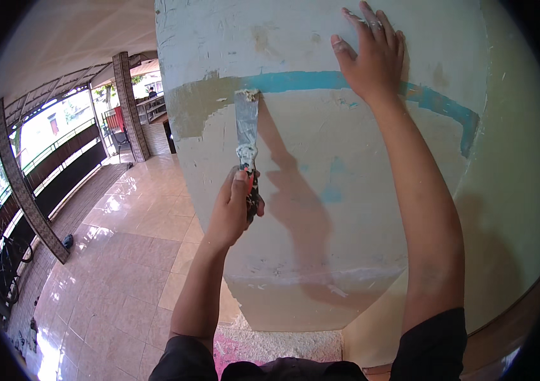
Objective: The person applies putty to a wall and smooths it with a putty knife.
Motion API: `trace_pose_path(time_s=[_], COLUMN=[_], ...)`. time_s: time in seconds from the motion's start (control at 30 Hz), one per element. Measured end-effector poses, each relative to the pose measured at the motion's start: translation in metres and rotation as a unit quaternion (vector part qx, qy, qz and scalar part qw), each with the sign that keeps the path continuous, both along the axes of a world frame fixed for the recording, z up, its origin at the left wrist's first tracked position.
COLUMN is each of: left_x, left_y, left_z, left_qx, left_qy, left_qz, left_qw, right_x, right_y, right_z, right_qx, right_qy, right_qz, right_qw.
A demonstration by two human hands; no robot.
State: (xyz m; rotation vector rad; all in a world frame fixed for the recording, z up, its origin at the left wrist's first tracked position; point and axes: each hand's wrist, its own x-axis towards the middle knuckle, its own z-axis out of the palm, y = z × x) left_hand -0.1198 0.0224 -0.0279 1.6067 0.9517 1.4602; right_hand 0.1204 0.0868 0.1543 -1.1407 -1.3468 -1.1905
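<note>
My left hand (233, 203) grips the dark, red-marked handle of a putty knife (246, 124), whose metal blade points up the pale wall (346, 241), with lumpy whitish filler at its tip and near the handle. The tip is at the lower edge of a turquoise band (298, 80), next to an olive-brown patch (197, 111). My right hand (371, 63) lies on the wall above the band with fingers spread and holds nothing; its fingers have whitish smears. The knife and my left hand cast a shadow to their right.
At the left are a tiled floor (117, 254), pillars (131, 105), a railing (76, 162) and a bicycle (9, 267). The wall turns at the right into a greenish surface (511, 159). Below it lies a pink, debris-covered surface (276, 349).
</note>
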Motion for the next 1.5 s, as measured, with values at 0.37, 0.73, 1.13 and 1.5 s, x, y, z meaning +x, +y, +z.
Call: trace_pose_path(time_s=[0.37, 0.73, 1.13, 1.5], left_x=[0.009, 0.017, 0.052, 0.148], left_y=[-0.008, -0.011, -0.016, -0.046], left_z=[-0.006, -0.005, -0.011, -0.083], left_qx=[-0.002, 0.001, 0.025, 0.301], left_qy=[-0.017, 0.012, -0.081, 0.075], left_qz=[-0.015, -0.001, -0.057, 0.037], left_qw=[1.000, 1.000, 0.995, 0.950], right_x=[0.005, 0.014, 0.028, 0.019], right_y=[0.001, -0.002, -0.072, -0.146], right_z=[0.001, 0.001, -0.182, -0.282], right_qx=[0.001, -0.050, -0.306, -0.300], right_qy=[-0.009, -0.020, 0.137, 0.339], right_qz=[0.009, 0.031, 0.502, 0.621], right_qw=[1.000, 0.998, 0.797, 0.640])
